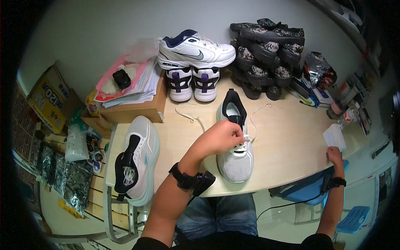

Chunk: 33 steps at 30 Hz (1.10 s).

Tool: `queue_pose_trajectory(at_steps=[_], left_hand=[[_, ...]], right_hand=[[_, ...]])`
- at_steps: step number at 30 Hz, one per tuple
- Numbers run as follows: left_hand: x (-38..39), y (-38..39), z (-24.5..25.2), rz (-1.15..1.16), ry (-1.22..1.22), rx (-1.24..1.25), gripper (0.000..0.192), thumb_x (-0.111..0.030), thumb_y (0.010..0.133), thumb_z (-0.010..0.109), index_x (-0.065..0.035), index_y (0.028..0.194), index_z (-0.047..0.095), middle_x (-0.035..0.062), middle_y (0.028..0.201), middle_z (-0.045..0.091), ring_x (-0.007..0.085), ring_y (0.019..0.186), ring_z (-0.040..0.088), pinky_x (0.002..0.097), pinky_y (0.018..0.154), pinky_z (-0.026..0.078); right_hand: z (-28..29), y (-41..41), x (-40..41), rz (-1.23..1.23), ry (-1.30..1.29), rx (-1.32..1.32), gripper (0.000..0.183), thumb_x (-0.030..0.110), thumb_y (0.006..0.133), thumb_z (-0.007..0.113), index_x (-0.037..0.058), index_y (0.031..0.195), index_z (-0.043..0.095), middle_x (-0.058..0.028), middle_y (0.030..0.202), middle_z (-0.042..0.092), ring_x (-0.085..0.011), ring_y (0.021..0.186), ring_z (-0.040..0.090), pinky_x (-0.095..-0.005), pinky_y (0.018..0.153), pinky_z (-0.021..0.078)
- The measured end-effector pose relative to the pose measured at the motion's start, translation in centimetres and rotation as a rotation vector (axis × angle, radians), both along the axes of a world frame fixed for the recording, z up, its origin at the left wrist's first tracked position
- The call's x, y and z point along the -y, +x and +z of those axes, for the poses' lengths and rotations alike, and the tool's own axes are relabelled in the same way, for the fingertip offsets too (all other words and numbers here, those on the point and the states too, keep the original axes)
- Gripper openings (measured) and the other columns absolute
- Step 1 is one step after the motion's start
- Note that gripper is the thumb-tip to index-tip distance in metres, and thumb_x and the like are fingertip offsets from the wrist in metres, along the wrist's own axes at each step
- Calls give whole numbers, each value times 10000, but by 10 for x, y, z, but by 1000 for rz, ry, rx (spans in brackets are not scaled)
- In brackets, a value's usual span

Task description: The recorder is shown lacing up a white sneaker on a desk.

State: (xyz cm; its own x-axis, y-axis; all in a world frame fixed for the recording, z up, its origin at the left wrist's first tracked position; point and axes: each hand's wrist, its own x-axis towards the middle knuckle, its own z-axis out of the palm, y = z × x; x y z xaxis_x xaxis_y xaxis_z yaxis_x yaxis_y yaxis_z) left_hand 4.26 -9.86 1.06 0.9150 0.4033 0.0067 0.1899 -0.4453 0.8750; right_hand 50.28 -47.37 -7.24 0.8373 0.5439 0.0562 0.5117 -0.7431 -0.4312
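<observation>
A light grey running shoe [235, 167] with a black collar lies on the table before me, toe towards me. My left hand [223, 137] is over its lacing, fingers curled closed at the white shoelace [247, 136]; the exact pinch is partly hidden. Loose lace ends trail onto the table on both sides of the shoe. Far to the right, my right hand [334, 154] is closed at the lower edge of a white cloth or paper [335, 137]. The matching shoe [147, 156] rests at the table's left edge, unlaced, with a bundle of white laces inside.
White Nike sneakers [197, 51] are stacked at the back, beside piled black camouflage-patterned shoes [265, 56]. Papers [137, 90] lie on a cardboard box [137, 112] at left. A jar [337, 108] stands at right. Below that side is a blue stool [303, 190].
</observation>
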Motion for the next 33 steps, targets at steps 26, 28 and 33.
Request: queue_pose_trajectory(at_steps=[26,28,33], left_hand=[[4,0,5,-4,179,-49,182,-166,799,659,5,859,646,153,700,638,281,633,615,350,606,480],[3,0,1,-13,179,-16,171,-154,806,664,5,868,650,131,657,623,226,579,584,329,559,453],[3,0,0,-8,165,-2,161,-143,821,667,5,881,650,110,617,610,168,523,551,307,506,424]], right_hand=[[5,39,18,24,-74,213,508,229,836,636,-14,1253,479,-204,1227,518,-354,1145,500,-403,973,398],[13,46,27,20,-70,130,543,217,818,662,6,1281,475,-186,1279,502,-331,1175,491,-395,993,386],[68,8,-2,167,-198,-76,456,168,825,644,-6,1235,543,-174,1112,623,-271,1012,600,-355,904,457]])
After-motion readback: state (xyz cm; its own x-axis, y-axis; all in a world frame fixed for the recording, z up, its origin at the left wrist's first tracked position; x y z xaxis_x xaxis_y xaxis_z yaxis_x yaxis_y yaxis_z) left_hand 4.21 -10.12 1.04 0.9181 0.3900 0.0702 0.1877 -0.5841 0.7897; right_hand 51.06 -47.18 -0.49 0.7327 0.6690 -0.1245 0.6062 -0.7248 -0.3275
